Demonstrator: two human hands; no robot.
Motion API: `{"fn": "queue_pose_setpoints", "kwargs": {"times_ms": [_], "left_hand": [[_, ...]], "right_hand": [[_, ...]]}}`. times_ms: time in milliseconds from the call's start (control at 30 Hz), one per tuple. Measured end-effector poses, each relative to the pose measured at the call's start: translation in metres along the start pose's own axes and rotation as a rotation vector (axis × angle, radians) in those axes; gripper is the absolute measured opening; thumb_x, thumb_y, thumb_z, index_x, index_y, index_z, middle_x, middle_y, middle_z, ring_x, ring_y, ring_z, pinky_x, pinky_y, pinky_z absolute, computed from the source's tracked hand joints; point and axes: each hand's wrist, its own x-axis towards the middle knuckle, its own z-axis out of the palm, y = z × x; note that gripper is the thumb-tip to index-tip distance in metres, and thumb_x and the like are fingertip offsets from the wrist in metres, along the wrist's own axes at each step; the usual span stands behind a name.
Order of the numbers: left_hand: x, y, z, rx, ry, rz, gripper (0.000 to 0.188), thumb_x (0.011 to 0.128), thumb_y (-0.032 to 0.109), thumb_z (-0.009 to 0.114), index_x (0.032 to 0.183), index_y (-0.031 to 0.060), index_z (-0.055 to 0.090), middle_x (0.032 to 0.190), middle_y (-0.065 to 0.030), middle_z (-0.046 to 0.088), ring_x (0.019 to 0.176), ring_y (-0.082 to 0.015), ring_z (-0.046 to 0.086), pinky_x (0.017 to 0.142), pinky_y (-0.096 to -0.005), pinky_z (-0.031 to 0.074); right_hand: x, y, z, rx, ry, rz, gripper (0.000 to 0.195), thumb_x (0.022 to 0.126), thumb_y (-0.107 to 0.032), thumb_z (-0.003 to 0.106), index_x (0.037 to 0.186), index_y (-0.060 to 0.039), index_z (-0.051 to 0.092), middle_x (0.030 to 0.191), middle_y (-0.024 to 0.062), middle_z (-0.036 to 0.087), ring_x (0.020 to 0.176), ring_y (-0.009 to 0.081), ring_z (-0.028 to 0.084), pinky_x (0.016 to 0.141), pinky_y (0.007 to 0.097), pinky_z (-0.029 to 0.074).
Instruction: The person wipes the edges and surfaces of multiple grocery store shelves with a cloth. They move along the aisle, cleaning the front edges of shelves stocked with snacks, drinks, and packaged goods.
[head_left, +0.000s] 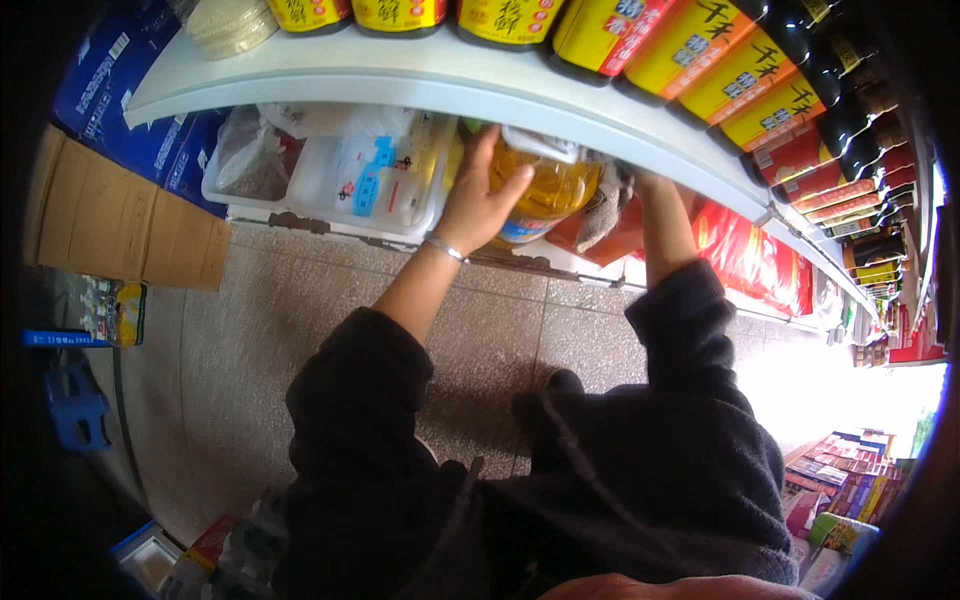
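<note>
A large clear plastic bottle of golden cooking oil (551, 187) stands on the bottom shelf, partly covered by the shelf edge above it. My left hand (480, 195) grips its left side, thumb across the front and fingers up along the side. My right forearm (666, 225) reaches in under the upper shelf board. Behind that edge, most of my right hand (651, 180) is hidden. Just left of it hangs a grey, dirty-looking cloth (602, 217); whether my fingers hold it cannot be seen.
A white plastic tub (315, 202) with bagged goods sits left of the oil. Red plastic packs (750, 255) lie to the right. Above, sauce bottles (510, 22) line the shelf board (360, 64). Cardboard boxes (112, 217) and a blue plastic stool (77, 405) stand at the left.
</note>
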Motion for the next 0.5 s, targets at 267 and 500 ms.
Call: {"fn": "queue_pose_setpoints", "kwargs": {"times_ms": [267,500], "left_hand": [[0.010,-0.021,0.009,0.246,0.059,0.127,0.076,0.080,0.045,0.058,0.133,0.0019,0.026,0.134,-0.0275,0.027,0.123,-0.0438,0.026,0.103,-0.0462,0.024],[0.011,-0.013,0.011,0.192,0.129,0.162,0.067,0.078,0.042,0.062,0.126,0.0019,0.036,0.123,-0.0216,0.043,0.112,-0.0411,0.039,0.094,-0.0449,0.034]], "right_hand": [[-0.060,-0.009,0.070,-0.530,0.220,-0.463,0.022,0.083,-0.010,0.052,0.098,0.0043,0.056,0.088,0.0225,0.059,0.083,0.0372,0.056,0.075,0.0405,0.044],[-0.102,0.003,0.069,-0.829,0.171,-0.939,0.050,0.070,-0.003,0.058,0.118,0.0022,0.047,0.123,0.0273,0.039,0.107,0.0413,0.039,0.091,0.0472,0.029]]}}
